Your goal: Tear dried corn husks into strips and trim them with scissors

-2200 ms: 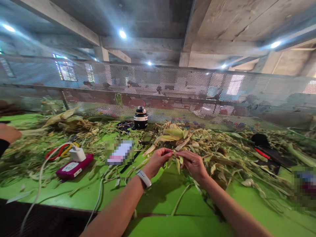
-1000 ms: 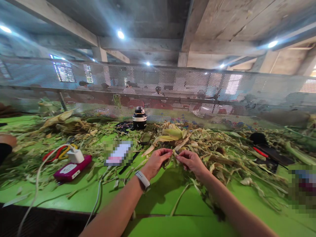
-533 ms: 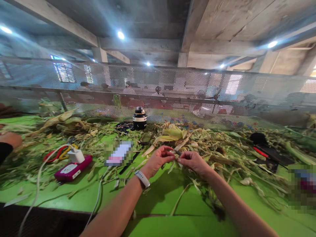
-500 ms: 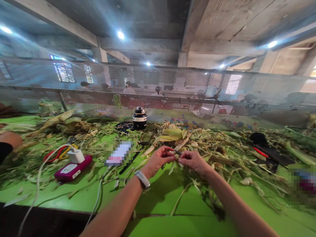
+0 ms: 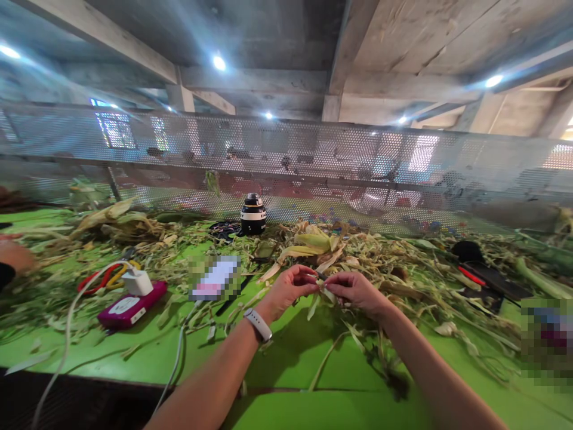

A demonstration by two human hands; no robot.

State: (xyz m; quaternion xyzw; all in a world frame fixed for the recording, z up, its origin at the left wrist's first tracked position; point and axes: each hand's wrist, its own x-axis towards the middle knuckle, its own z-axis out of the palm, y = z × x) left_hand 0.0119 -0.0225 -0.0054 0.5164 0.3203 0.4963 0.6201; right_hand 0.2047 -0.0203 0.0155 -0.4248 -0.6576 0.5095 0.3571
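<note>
My left hand (image 5: 290, 291), with a pale watch band (image 5: 258, 324) on its wrist, is closed in a pinch on a strip of corn husk (image 5: 313, 306). Opposite it, close by, my right hand (image 5: 354, 291) has thumb and finger pinched on the same husk. A small dark piece (image 5: 321, 276) shows between the fingertips; its kind cannot be made out. Both hands are held just above the green table (image 5: 286, 364). Right behind them lies a heap of dry corn husks (image 5: 313, 242), with loose strips under and beside my right hand.
A phone (image 5: 217, 278) with a cable lies left of my hands. Further left are a magenta power strip (image 5: 129, 306) with a white charger (image 5: 138, 280) and red-yellow scissors (image 5: 105, 280). A black bottle (image 5: 253, 216) stands before a mesh screen (image 5: 286, 149). Another person's arm (image 5: 17, 258) is at far left.
My right hand has shifted slightly and its fingers have turned a little at the husk. My left hand stays almost in place. The other person's arm at left has moved slightly.
</note>
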